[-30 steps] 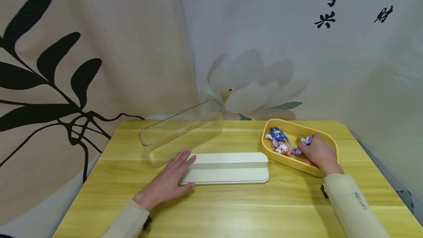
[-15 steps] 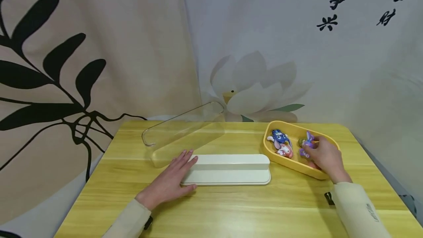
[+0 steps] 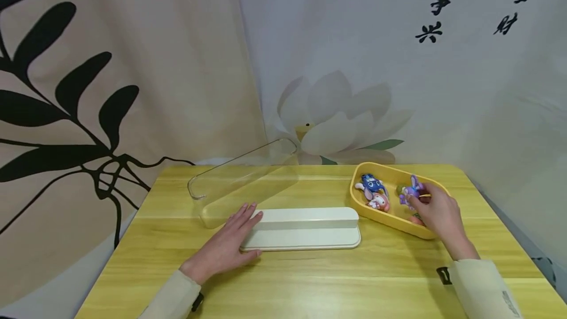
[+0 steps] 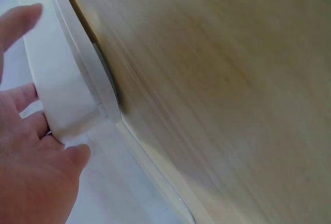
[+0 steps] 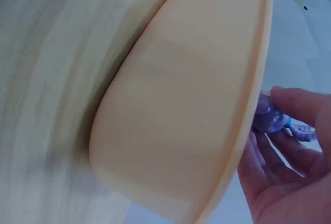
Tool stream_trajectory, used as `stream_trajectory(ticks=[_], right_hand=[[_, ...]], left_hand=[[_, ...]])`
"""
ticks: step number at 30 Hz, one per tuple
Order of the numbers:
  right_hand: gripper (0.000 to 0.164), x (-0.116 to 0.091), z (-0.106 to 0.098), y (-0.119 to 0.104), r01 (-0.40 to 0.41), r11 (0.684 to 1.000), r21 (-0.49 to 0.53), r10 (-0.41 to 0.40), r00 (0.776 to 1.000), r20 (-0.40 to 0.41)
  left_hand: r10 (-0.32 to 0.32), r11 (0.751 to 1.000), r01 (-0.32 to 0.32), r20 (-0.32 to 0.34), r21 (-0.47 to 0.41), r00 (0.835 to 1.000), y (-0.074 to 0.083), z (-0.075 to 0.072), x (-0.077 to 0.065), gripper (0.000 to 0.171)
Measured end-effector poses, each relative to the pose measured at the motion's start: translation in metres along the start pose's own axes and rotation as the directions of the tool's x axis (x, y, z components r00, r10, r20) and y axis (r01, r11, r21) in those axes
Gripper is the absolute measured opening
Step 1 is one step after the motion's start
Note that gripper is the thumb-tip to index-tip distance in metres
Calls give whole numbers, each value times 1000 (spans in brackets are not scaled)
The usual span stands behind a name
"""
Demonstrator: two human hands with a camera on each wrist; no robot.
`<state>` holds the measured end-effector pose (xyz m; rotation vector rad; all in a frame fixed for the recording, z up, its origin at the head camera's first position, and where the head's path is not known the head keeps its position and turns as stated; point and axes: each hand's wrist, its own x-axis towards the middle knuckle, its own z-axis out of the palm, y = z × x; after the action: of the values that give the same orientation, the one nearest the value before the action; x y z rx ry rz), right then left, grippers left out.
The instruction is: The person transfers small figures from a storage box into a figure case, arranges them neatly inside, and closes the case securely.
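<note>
My right hand [image 3: 443, 215] pinches a small purple figurine with long ears [image 3: 411, 192] between thumb and fingers, over the right part of a yellow tray [image 3: 394, 220]. In the right wrist view the purple figurine [image 5: 269, 115] shows just beyond the tray's outer wall [image 5: 170, 89]. A blue figurine [image 3: 371, 182] and a pink one [image 3: 379, 202] lie in the tray's left part. On the left, my left hand [image 3: 223, 250] rests with extended fingers at the left end of a white stepped base [image 3: 310, 238]; the left wrist view shows thumb and fingers around that end.
A clear plastic cover [image 3: 248, 181] lies behind the white base, toward the table's back left. A greenish figurine [image 3: 400, 189] and a reddish one [image 3: 416, 219] are partly hidden in the tray. Printed curtains hang behind the wooden table [image 3: 310, 284].
My right hand has lifted the purple figurine from among the others and drawn back slightly, tilting it upright. The reddish figurine shows more now. The left hand stays on the white base.
</note>
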<state>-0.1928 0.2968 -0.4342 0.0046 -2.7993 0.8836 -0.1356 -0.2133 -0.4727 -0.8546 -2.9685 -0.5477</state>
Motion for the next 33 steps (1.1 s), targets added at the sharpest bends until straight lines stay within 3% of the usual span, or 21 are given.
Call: stream_trajectory(ticks=[9, 18, 27, 33], right_hand=[[43, -16, -2, -6, -1, 999, 49, 3, 999, -43], [50, -27, -6, -19, -7, 983, 184, 0, 999, 40], [43, -34, 5, -48, 109, 979, 173, -111, 994, 5], [38, -40, 15, -76, 127, 961, 245, -139, 990, 35]], left_hand=[[42, 999, -42, -42, 14, 998, -5, -1, -1, 88], [37, 999, -37, -36, -2, 999, -6, -1, 3, 89], [40, 999, -39, -38, 18, 998, -8, -1, 1, 89], [84, 992, -80, -38, 102, 996, -9, -4, -1, 89]])
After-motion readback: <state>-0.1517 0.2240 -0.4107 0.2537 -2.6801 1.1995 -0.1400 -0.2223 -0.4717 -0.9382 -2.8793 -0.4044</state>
